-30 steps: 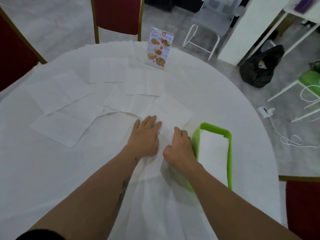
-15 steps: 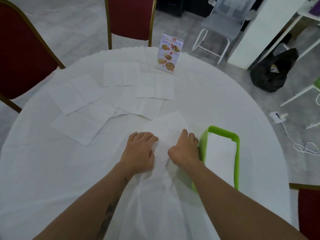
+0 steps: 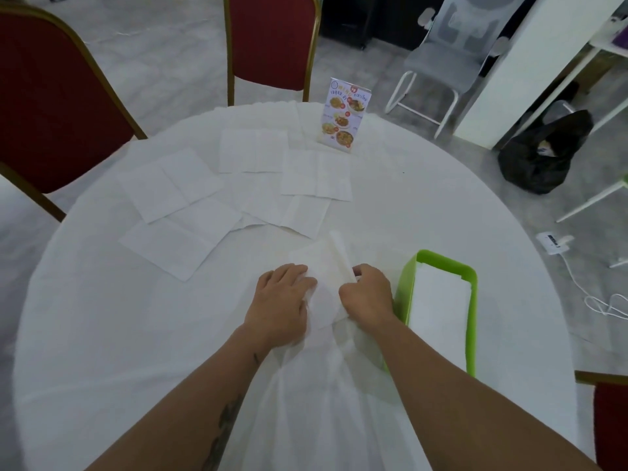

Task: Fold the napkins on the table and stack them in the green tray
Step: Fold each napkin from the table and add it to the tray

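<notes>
A white napkin (image 3: 323, 266) lies on the round white table (image 3: 102, 334) just in front of me. My right hand (image 3: 368, 297) pinches its right edge and holds that flap raised and curled over toward the left. My left hand (image 3: 280, 300) presses down on the napkin's left part, fingers bent. The green tray (image 3: 474, 321) stands right of my right hand and holds a stack of folded white napkins (image 3: 438, 311). Several unfolded napkins (image 3: 190, 212) lie spread across the far half of the table.
A menu card stand (image 3: 343, 119) stands at the table's far edge. Red chairs (image 3: 272, 39) surround the table, one at the far side, one at the left, one at the near right. A black bag (image 3: 540, 151) and a white cable lie on the floor at right.
My right hand has lifted the napkin's right flap and is turning it over leftward. My left hand curled slightly and stayed on the napkin. The view shifted so the table sits further right.
</notes>
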Motion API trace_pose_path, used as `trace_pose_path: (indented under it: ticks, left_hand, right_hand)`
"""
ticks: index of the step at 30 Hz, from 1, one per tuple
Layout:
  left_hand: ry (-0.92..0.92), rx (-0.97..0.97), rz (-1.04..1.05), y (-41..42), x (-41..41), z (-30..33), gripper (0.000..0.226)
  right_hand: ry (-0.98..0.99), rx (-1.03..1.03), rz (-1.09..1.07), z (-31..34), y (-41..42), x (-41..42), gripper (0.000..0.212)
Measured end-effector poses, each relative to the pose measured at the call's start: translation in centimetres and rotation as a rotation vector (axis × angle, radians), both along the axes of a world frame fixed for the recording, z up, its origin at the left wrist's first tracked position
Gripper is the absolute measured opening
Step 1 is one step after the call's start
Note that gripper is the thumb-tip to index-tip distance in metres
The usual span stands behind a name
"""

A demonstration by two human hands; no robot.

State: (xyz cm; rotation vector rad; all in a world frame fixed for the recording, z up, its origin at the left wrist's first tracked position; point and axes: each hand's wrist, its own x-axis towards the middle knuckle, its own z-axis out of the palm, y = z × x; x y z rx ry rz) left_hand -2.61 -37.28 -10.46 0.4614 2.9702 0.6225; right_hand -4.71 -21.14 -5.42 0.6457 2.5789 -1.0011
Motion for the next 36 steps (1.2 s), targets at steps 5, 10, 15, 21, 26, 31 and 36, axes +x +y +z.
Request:
trace_pose_path:
  ticks: [5,10,15,21,26,31,36]
  left_hand:
    - [0.069,-0.116,-0.075,-1.2,1.1,0.5,0.047]
    - [0.051,-0.159,-0.095,-1.8,1.8,1.2,0.049]
    - [-0.105,-0.271,-0.096,-0.8,1.6,1.8,0.072]
    - [-0.137,-0.308,-0.1,-0.3,0.9,1.7,0.068]
    - [-0.153,-0.242,-0.093,-0.3,0.8,2.0,0.064]
    - [-0.161,-0.057,-0.056,-0.9,0.6,1.9,0.055]
    - [-0.054,0.31,0.215,-1.8,0.6,1.6,0.041]
  right_hand:
    - [0.01,-0.042,0.077,0.3,-0.1,1.0,0.037]
    - [0.108,-0.073,0.128,0.2,0.3,1.8,0.023]
    - [0.07,-0.215,-0.06,0.8,0.8,1.2,0.025]
    - [0.055,-0.52,-0.302,0.2,0.9,0.1,0.041]
    - [0.179,-0.561,-0.37,0.4,1.1,-0.6,0.037]
    - [0.325,-0.222,-0.101,0.9,0.7,0.5,0.032]
    - [0.144,-0.22,0.2,0.1,0.7,1.4,0.029]
